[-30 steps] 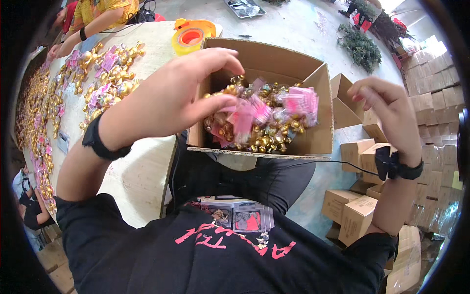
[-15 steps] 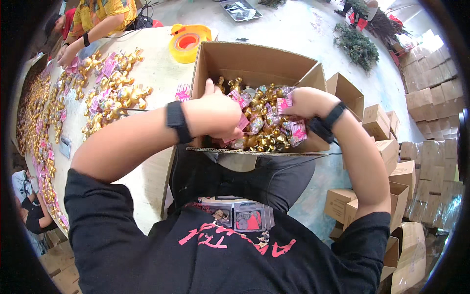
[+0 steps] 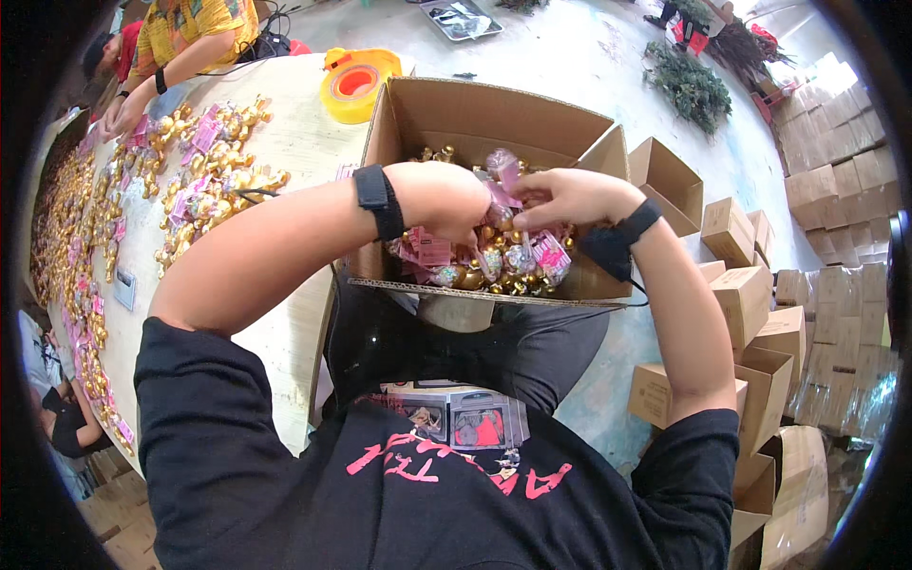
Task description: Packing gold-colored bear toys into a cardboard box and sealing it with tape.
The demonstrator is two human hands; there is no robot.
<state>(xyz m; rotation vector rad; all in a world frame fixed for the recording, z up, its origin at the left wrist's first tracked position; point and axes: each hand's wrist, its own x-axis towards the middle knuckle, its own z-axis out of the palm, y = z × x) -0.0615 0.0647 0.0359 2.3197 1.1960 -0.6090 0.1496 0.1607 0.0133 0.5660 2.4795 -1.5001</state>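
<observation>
A cardboard box (image 3: 503,103) sits in front of me, part filled with shiny gold ornaments (image 3: 518,258) that carry clear sparkly parts and pink tags. My left hand (image 3: 454,204) is inside the box, its fingers closed at a gold ornament with a pink tag (image 3: 503,171) that stands up from the pile; the fingertips are partly hidden. From the right, my right hand (image 3: 581,198) reaches in over the pile. Its thumb and fingers are apart, close beside the same ornament.
On the pale table (image 3: 285,90) at left lie many gold ornaments (image 3: 214,180) and a yellow tape roll (image 3: 356,84). A person in a yellow shirt (image 3: 204,33) works at the table's far end. Open cartons (image 3: 665,185) and stacked boxes stand at right.
My left hand has moved right, toward the box's middle. My right hand has shifted left and loosened from a pink tag. A tagged ornament now stands up between the hands.
</observation>
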